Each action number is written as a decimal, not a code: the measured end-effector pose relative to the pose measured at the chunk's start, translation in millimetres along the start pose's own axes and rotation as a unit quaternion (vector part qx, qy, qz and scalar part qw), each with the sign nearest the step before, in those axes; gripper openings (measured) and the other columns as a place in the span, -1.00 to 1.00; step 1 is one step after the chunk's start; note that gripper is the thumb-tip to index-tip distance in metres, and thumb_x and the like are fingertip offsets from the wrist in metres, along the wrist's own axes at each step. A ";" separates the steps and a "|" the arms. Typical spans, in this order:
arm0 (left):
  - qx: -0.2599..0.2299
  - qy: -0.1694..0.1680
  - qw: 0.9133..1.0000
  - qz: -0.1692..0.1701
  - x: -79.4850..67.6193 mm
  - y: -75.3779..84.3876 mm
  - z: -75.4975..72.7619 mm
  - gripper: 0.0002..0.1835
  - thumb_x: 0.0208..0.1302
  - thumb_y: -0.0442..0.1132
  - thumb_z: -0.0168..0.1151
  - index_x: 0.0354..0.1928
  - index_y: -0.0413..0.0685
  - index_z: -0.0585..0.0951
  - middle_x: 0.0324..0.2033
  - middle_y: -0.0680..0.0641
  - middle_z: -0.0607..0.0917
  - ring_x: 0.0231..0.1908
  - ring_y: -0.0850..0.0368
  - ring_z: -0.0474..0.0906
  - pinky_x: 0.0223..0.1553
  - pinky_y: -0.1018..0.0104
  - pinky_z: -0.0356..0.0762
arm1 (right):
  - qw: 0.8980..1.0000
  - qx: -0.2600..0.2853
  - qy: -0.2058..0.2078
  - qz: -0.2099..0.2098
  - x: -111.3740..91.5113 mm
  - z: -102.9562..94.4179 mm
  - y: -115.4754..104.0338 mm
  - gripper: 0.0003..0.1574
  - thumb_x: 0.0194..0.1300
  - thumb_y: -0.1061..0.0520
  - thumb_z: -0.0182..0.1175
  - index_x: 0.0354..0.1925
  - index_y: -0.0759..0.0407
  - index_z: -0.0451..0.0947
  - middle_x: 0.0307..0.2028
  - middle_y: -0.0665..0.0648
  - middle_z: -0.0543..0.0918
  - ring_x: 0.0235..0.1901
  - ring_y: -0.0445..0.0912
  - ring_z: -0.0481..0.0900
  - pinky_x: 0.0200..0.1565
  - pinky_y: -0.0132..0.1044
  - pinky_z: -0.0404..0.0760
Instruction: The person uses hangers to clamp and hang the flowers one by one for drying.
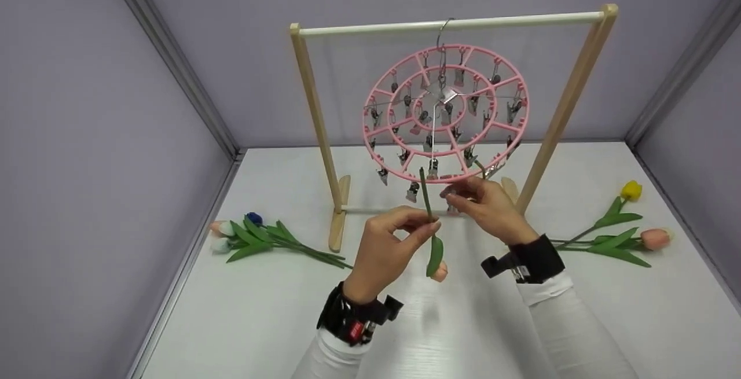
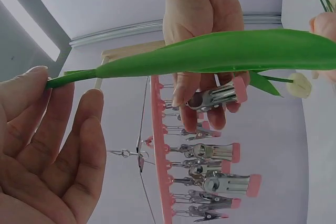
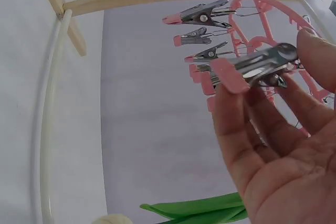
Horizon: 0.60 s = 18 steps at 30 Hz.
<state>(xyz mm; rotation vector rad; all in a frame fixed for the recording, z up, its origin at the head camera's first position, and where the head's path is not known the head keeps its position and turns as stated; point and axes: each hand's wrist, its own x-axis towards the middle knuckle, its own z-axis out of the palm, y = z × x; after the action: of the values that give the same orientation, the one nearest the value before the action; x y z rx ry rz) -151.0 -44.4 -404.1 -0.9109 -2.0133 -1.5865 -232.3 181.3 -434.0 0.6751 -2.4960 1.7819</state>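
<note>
My left hand (image 1: 396, 246) pinches an artificial tulip (image 1: 435, 257) by its green stem between thumb and fingertips. The stem's bare end points up near the front rim of a pink round clip hanger (image 1: 528, 107); the peach bloom hangs downward. In the left wrist view, a long green leaf (image 2: 226, 51) crosses in front of my right hand (image 1: 492, 208). That hand grips a metal clip (image 3: 262, 64) with pink tips, attached at the hanger's front edge. Beyond it, a pale tulip (image 2: 299, 85) hangs bloom down, its stem partly hidden by the right hand in the head view.
The hanger hooks over the white bar (image 1: 376, 28) of a wooden-legged rack (image 1: 315, 107), with several other clips dangling. Several tulips (image 1: 255, 240) lie at the left of the white table. A yellow tulip (image 1: 631, 191) and a peach tulip (image 1: 654, 239) lie at the right.
</note>
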 end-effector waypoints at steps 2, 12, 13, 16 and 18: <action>-0.002 0.001 1.000 -0.002 -0.2 0.3 -0.7 -0.87 0.32 -0.20 0.34 -0.22 -0.10 0.74 -0.36 0.08 0.73 -0.36 0.23 0.64 -0.27 0.34 0.62 | 1.000 -0.005 0.000 -0.008 -0.8 0.9 -1.1 -0.66 0.39 0.22 0.25 0.10 0.27 0.61 -0.06 0.21 0.70 -0.04 0.07 0.66 -0.12 -0.38 0.62; 0.005 -0.001 1.000 -0.001 2.5 0.3 0.3 -0.88 0.33 -0.18 0.33 -0.22 -0.06 0.75 -0.35 0.10 0.73 -0.34 0.24 0.64 -0.25 0.34 0.61 | 0.999 -0.038 0.023 0.025 -5.2 -8.4 -10.6 -0.69 0.31 0.01 0.36 -0.05 0.12 0.71 -0.23 0.12 0.75 -0.21 -0.01 0.70 -0.22 -0.34 0.63; 0.005 -0.002 1.000 -0.001 3.1 0.5 0.2 -0.88 0.33 -0.19 0.33 -0.22 -0.06 0.75 -0.35 0.10 0.73 -0.34 0.24 0.64 -0.25 0.34 0.61 | 0.998 -0.046 0.023 0.036 -5.6 -9.3 -11.8 -0.67 0.30 -0.03 0.37 -0.06 0.12 0.71 -0.24 0.12 0.74 -0.24 -0.01 0.68 -0.23 -0.33 0.62; 0.006 -0.007 1.000 -0.004 5.7 0.3 -0.3 -0.87 0.32 -0.18 0.34 -0.21 -0.08 0.75 -0.34 0.11 0.73 -0.34 0.24 0.64 -0.26 0.34 0.61 | 0.997 -0.052 0.023 0.056 -6.6 -11.1 -15.1 -0.61 0.28 -0.08 0.37 -0.05 0.14 0.68 -0.27 0.14 0.70 -0.30 -0.04 0.62 -0.28 -0.31 0.58; 0.008 -0.010 1.000 -0.006 7.9 0.5 -0.6 -0.86 0.33 -0.18 0.33 -0.20 -0.08 0.75 -0.34 0.10 0.74 -0.34 0.24 0.64 -0.27 0.34 0.61 | 0.998 -0.036 0.017 0.058 -7.1 -12.0 -16.9 -0.58 0.31 -0.09 0.34 -0.02 0.17 0.66 -0.30 0.17 0.66 -0.33 -0.03 0.60 -0.28 -0.30 0.58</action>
<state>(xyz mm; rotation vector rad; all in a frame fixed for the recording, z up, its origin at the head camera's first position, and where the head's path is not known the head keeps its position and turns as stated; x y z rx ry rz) -156.2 -43.1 -398.3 -0.9146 -2.0454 -1.5708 -223.0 190.1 -416.2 0.5035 -2.6125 1.7124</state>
